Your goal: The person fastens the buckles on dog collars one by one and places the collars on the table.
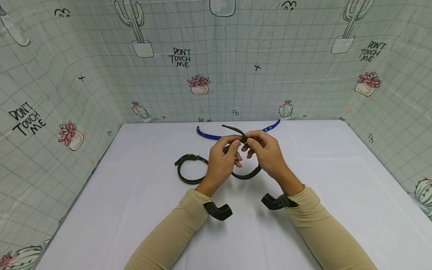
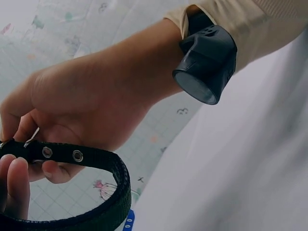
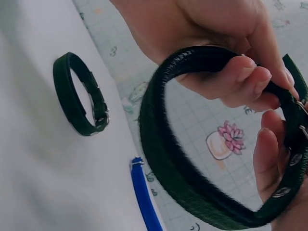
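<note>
Left hand [image 1: 220, 155] and right hand [image 1: 269, 153] both pinch the collar [image 3: 156, 139] near its buckle [image 3: 302, 107], above the desk [image 1: 324, 161]. Buckling seems in hand; next move probably calls for drawing the tail [image 1: 233, 128] through.

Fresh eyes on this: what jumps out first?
Probably the left hand and right hand together, pinching a dark green strap curled into a loop above the white table. Then the bright blue strap beyond the hands near the table's far edge, and the second green strap, looped, beside the left hand. The patterned backdrop behind, lettered "DON'T TOUCH ME", also stands out.
</note>
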The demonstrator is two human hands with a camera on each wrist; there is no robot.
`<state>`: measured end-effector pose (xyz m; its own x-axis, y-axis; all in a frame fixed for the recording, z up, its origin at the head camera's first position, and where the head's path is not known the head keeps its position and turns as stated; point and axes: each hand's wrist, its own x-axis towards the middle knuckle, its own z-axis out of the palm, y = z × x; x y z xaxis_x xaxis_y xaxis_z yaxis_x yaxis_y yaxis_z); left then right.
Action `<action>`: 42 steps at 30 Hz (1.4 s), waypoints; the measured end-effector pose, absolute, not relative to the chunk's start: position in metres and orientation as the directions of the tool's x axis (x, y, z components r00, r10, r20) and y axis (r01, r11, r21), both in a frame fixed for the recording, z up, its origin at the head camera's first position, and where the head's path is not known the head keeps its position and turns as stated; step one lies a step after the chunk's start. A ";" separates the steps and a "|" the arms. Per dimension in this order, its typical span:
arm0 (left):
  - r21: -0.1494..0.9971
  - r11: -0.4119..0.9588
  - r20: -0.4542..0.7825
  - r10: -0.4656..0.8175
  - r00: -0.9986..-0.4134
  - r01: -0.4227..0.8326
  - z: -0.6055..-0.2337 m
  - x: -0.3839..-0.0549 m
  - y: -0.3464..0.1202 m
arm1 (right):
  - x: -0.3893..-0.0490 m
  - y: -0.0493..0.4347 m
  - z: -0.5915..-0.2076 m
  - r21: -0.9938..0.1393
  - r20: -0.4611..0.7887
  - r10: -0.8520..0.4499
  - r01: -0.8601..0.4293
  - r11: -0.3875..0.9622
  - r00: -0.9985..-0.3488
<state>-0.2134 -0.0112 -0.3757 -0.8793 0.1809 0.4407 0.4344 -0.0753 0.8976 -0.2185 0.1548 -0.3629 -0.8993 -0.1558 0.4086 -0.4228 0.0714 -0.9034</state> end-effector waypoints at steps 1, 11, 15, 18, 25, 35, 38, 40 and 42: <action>0.898 -0.068 0.440 0.182 -0.879 0.435 -0.376 -0.213 -0.011 | -0.219 0.156 -0.363 -0.904 0.406 -0.160 -0.421 0.072 -0.900; 0.893 -0.028 0.446 0.194 -0.874 0.449 -0.374 -0.213 -0.011 | -0.220 0.160 -0.361 -0.859 0.479 -0.177 -0.501 0.105 -0.860; 0.892 -0.029 0.449 0.187 -0.874 0.452 -0.373 -0.213 -0.012 | -0.220 0.157 -0.363 -0.847 0.512 -0.138 -0.525 0.087 -0.848; 0.893 -0.032 0.447 0.188 -0.875 0.449 -0.373 -0.213 -0.013 | -0.219 0.155 -0.364 -0.854 0.512 -0.105 -0.518 0.041 -0.852; 0.899 -0.029 0.435 0.188 -0.881 0.438 -0.374 -0.214 -0.011 | -0.218 0.157 -0.361 -0.867 0.489 -0.090 -0.495 0.053 -0.867; 0.891 -0.190 0.440 0.136 -0.888 0.412 -0.371 -0.215 -0.012 | -0.219 0.167 -0.355 -0.841 0.470 -0.183 -0.501 0.206 -0.864; 0.889 -0.188 0.445 0.133 -0.886 0.418 -0.370 -0.216 -0.015 | -0.220 0.169 -0.354 -0.843 0.458 -0.195 -0.493 0.216 -0.867; 0.888 -0.173 0.450 0.137 -0.883 0.426 -0.371 -0.217 -0.015 | -0.220 0.169 -0.354 -0.846 0.448 -0.203 -0.486 0.218 -0.871; 0.890 -0.156 0.448 0.140 -0.883 0.427 -0.372 -0.216 -0.016 | -0.220 0.170 -0.354 -0.850 0.441 -0.203 -0.479 0.219 -0.874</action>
<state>-0.2162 -0.0158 -0.3718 -0.8829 0.1396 0.4482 0.4273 -0.1565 0.8905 -0.2196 0.1696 -0.3542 -0.8744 -0.2034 0.4406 -0.4792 0.2187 -0.8501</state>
